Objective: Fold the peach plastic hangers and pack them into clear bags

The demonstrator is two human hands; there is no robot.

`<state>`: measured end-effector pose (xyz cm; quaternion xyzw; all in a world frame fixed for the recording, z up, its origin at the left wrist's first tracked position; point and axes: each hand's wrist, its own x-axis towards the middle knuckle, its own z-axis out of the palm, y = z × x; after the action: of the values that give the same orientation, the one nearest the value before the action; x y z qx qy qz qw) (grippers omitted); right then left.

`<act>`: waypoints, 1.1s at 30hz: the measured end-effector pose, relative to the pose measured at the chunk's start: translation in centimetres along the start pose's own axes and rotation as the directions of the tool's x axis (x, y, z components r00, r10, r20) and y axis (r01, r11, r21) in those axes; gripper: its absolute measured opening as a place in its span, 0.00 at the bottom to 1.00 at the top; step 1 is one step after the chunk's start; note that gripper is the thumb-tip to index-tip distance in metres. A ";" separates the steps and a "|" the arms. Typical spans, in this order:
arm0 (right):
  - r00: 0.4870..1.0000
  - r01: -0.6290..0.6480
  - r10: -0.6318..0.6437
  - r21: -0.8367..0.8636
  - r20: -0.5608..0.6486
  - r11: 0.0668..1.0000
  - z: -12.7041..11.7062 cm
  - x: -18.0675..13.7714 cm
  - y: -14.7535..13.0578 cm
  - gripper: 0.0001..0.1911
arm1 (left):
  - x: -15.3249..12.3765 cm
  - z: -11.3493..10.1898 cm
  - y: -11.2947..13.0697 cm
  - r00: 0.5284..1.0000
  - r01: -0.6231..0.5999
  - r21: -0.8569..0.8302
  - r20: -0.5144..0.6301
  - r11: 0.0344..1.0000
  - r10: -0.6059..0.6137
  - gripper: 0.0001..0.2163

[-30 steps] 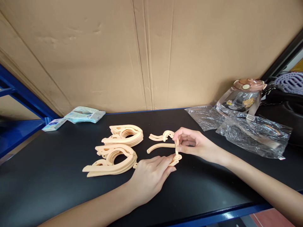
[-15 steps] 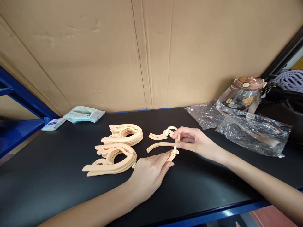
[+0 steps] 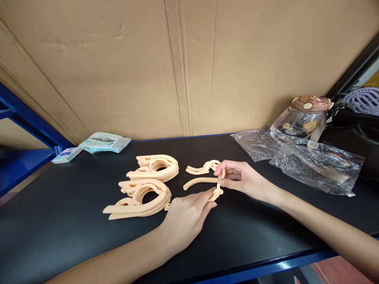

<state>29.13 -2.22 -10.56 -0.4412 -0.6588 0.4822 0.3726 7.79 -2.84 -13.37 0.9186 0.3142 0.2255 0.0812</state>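
Note:
Both hands hold cream plastic pieces of a folding clothes hanger (image 3: 218, 193) just right of the table's middle. My left hand (image 3: 189, 217) is closed around one arm, its fingers covering most of it. My right hand (image 3: 237, 176) pinches a curved upright piece between thumb and fingertips, directly above the joint at my left fingertips. Behind them lies a loose curved hanger arm (image 3: 198, 181), its right end reaching my right fingers. Beyond it are more hanger parts (image 3: 198, 170), partly hidden by my right hand. Two stacks of folded hangers, a front stack (image 3: 154, 211) and a back stack (image 3: 166, 173), lie to the left.
A black tabletop (image 3: 74, 221) has a blue metal edge. At the back left are two tissue packs (image 3: 103, 142). To the right lie crinkled clear plastic bags (image 3: 319, 167), a strapped bottle (image 3: 309, 118) and a black bag (image 3: 352, 146). Cardboard (image 3: 118, 71) stands behind.
Both hands keep their grips in nearly the same place. The joint between them has shifted very slightly; the stacks and other things stay put.

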 end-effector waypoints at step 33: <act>1.000 -0.024 0.024 -0.014 0.000 1.000 0.3 -0.1 0.3 0.06 | 0.2 -1.2 0.6 0.987 0.124 -0.263 0.131 0.957 -0.092 0.12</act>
<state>28.93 -2.33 -10.98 -0.4519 -0.6568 0.4819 0.3635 7.68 -3.25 -12.05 0.8920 0.3250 0.2069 0.2364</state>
